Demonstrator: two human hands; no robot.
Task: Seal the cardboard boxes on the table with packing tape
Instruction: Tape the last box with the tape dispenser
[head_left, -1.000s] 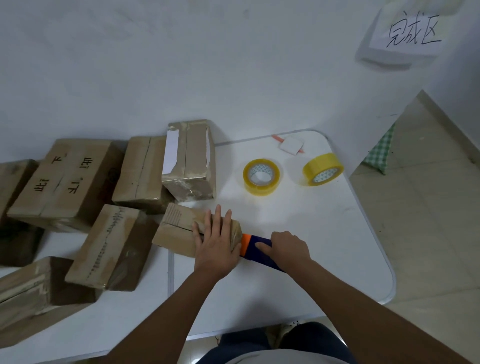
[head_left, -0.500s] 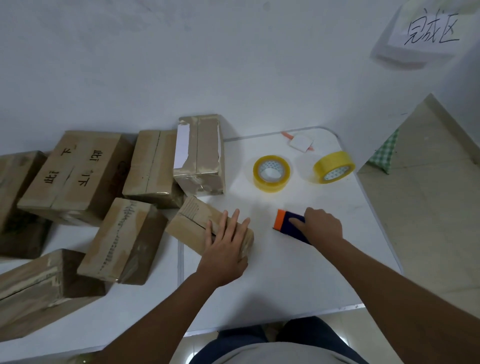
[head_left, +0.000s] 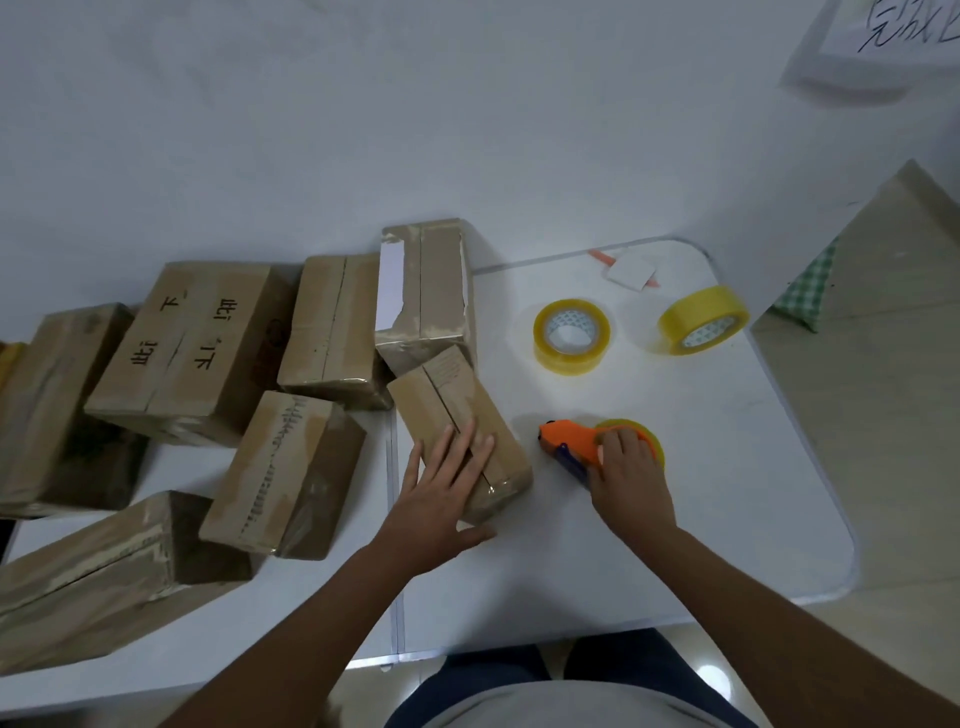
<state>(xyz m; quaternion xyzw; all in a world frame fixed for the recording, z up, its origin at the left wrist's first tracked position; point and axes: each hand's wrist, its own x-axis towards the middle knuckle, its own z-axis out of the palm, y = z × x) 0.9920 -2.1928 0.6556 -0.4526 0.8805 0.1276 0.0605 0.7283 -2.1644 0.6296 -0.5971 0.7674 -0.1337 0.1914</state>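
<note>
A white table (head_left: 675, 519) stands against a pale wall, its rounded corner near a tiled floor. At its middle lies a small cardboard box (head_left: 457, 421), turned at an angle, tape along its top seam. The left hand (head_left: 441, 499) rests flat on the near end of that box, fingers straight and spread. Just right of the box, the right hand (head_left: 628, 478) grips an orange tape dispenser (head_left: 571, 441) that sits on the table, fingers curled over its yellow roll. Beyond the box to the right lie two yellow tape rolls (head_left: 571, 335), one flat, one tipped on edge. Left of the box, several larger cardboard boxes (head_left: 192, 353) crowd together.
</note>
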